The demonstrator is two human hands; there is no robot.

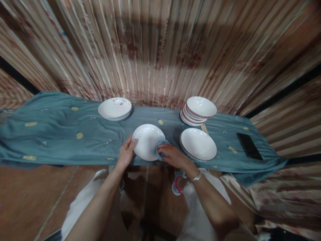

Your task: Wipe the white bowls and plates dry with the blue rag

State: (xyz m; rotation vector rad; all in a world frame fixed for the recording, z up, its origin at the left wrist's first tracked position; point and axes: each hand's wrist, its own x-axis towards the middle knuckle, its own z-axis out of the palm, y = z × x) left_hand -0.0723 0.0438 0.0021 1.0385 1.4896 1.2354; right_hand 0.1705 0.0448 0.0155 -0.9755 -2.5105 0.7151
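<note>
A white plate with a thin dark rim [146, 140] is in front of me at the table's near edge. My left hand [127, 152] grips its left side, thumb over the rim and the other fingers out of sight beneath. Bunched in my right hand [173, 154] is a blue-grey cloth [161, 147], pressed on the plate's right edge. Just right of that hand lie white plates [198, 144], one on another. Behind them stands a stack of white bowls with red rims [200, 108]. Farther left is a stack of plates with a flower pattern [114, 108].
A teal cloth [60, 134] with yellow motifs covers the narrow table. A black phone [249, 146] lies at the right end. Pleated curtains [150, 50] hang close behind the table. Below, on the tiled floor, is a pink-and-white object [177, 185].
</note>
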